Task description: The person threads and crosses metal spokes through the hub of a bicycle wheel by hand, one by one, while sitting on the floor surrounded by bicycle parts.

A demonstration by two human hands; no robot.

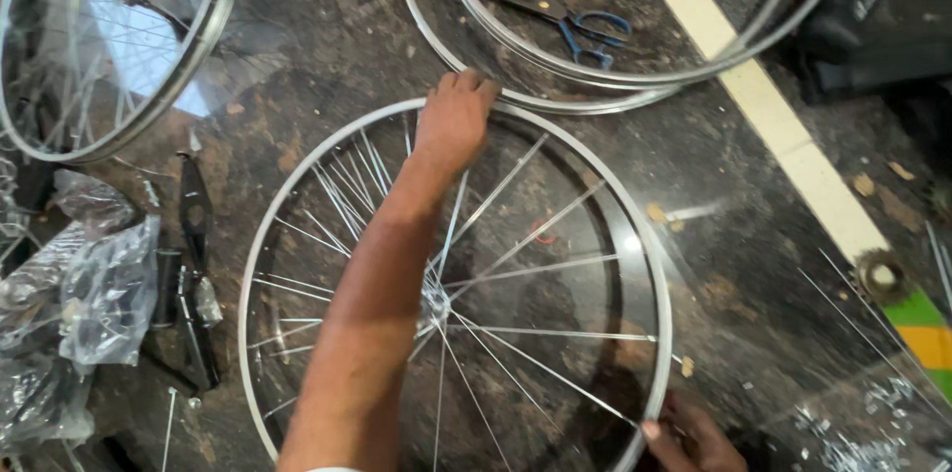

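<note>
A silver bicycle wheel rim [650,264] with thin spokes and a central hub [436,305] lies flat on the dark stone floor. My left hand [454,120] reaches across the wheel, and its fingers curl over the far edge of the rim. At the near right edge, my right hand [694,440] pinches the rim where a spoke [540,365] meets it. Several spokes cross loosely and look uneven.
Two bare rims [595,90] lie stacked at the back, with blue-handled scissors [580,28] inside them. Another spoked wheel [109,46] sits at top left. Plastic bags [89,284] and black metal parts [193,224] lie left. A sprocket [881,277] and loose spokes [873,333] lie right.
</note>
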